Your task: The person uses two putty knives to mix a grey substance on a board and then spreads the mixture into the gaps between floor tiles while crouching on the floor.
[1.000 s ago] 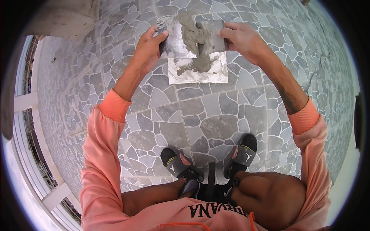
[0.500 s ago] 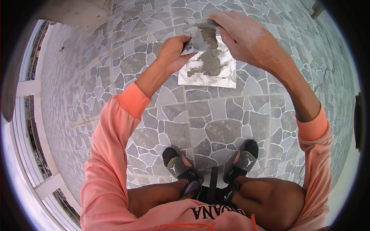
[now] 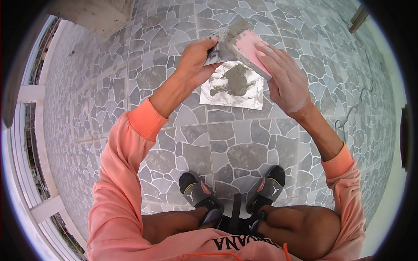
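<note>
My left hand [image 3: 196, 56] is closed on the dark end of a flat metal scraper [image 3: 221, 47], its blade smeared with wet grey paste. In my right hand [image 3: 285, 74], dusted with pale powder, is a flat pink block [image 3: 249, 47] that looks like a sponge or foam pad. Grey paste coats the block's side, and its far end touches or overlaps the scraper blade. Beneath both hands a whitish square sheet [image 3: 250, 101] lies on the floor. A lump of grey paste [image 3: 237, 80] sits on its middle, with smears around it.
Stone-patterned grey floor tiles [image 3: 248, 154] surround the sheet. My feet, in dark slides [image 3: 265, 189], are planted near the bottom. A thin cable [image 3: 348, 115] runs along the right. A concrete block [image 3: 93, 15] stands at far left, and a white railing [image 3: 32, 93] borders the left side.
My right hand has moved nearer and turned, so the block's pink face now shows. Its palm was turned down over the scraper before. The left hand keeps its hold on the scraper.
</note>
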`<state>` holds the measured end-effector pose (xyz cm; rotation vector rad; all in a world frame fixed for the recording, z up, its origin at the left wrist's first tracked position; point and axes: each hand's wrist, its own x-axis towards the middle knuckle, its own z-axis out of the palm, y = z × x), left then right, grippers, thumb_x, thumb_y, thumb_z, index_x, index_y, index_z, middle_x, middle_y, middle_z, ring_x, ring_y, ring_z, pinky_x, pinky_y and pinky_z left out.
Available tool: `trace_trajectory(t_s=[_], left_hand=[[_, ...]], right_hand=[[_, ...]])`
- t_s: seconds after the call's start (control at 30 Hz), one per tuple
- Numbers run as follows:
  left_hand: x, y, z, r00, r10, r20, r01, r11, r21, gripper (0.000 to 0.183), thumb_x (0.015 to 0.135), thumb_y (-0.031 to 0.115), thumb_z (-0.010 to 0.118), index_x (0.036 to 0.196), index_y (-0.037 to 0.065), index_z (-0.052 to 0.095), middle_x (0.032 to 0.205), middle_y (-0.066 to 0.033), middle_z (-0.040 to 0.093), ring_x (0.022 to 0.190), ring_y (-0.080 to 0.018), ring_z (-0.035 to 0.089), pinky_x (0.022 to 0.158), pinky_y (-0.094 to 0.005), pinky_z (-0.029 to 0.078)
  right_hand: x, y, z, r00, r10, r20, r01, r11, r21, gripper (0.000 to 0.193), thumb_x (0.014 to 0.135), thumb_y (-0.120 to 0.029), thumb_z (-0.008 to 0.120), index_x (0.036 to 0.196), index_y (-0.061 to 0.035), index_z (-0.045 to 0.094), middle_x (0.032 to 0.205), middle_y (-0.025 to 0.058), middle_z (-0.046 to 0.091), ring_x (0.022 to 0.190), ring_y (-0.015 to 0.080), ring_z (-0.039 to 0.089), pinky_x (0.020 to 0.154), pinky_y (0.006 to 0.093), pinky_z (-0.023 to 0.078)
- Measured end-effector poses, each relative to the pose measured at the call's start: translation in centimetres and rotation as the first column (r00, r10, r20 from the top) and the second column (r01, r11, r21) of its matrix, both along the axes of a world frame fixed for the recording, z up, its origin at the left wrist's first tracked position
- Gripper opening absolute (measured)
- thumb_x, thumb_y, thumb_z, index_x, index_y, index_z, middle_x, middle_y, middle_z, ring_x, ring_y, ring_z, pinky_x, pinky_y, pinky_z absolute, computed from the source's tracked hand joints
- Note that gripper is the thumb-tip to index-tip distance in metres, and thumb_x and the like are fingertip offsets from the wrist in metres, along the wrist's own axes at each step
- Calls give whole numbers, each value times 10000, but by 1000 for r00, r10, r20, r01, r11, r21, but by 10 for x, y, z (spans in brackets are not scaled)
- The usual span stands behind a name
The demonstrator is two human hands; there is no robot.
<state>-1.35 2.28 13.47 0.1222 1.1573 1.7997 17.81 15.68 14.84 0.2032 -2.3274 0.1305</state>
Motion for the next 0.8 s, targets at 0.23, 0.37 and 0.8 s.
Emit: trace_trajectory(t_s=[0.23,0.37,0.8], left_hand=[[-7,-5,12,991,-24,-128,19,999,-45,177,994,154,516,1109,28,564,1044,-43,613,919,-122,605,800,-283,517],[-15,-6,5,973,-115,-201,115,993,-12,189,1000,168,509,1127,36,555,1036,-34,614,899,-113,605,818,-274,511],[-16,-8,-7,930,-219,-295,189,974,-125,233,1008,171,478,1182,30,542,1058,-22,619,888,-85,612,789,-266,531]], right_hand=[[22,10,-22,982,-105,156,166,873,-459,359,820,58,572,1173,-3,589,1165,133,657,983,305,665,900,406,525],[8,21,-32,929,10,369,368,68,-928,225,881,-19,542,1100,20,580,1103,120,641,930,260,652,890,419,535],[-8,36,-20,948,313,-51,109,-472,-875,145,898,-122,570,950,12,555,980,92,554,944,219,593,868,438,545]])
